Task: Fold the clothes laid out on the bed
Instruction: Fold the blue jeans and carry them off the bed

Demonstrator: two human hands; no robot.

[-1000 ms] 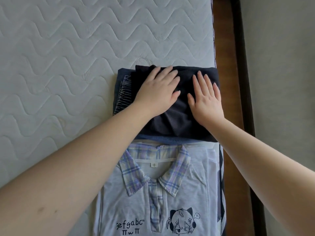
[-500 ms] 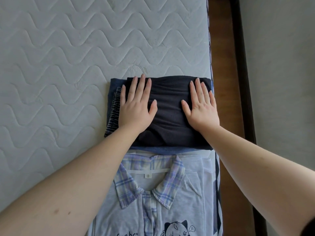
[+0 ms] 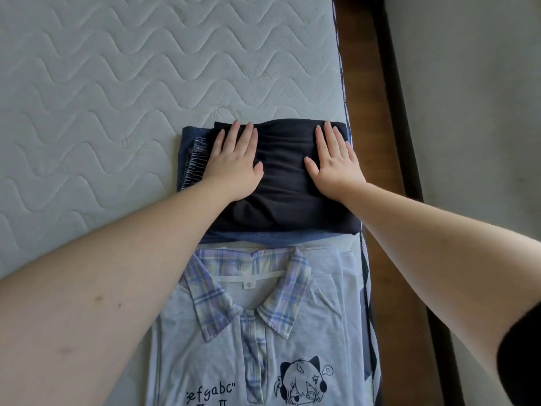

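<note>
A folded black garment [image 3: 282, 183] lies on top of a folded blue denim piece [image 3: 191, 136] near the mattress's right edge. My left hand [image 3: 234, 162] presses flat on the black garment's left part, fingers straight. Flat on its right part rests my right hand [image 3: 333, 162], fingers straight too. A striped waistband [image 3: 194, 162] pokes out at the left between the layers. Closer to me lies a folded pale blue polo shirt [image 3: 310, 332] with a plaid collar and a cartoon print.
The white quilted mattress [image 3: 117, 98] stretches to the left and beyond the pile. A brown wooden bed frame [image 3: 377, 142] runs along the right edge, with grey floor [image 3: 468, 112] beyond it.
My left hand slid from the middle of the black garment to its left side, and my right hand shifted slightly right; both hands stay flat on the cloth.
</note>
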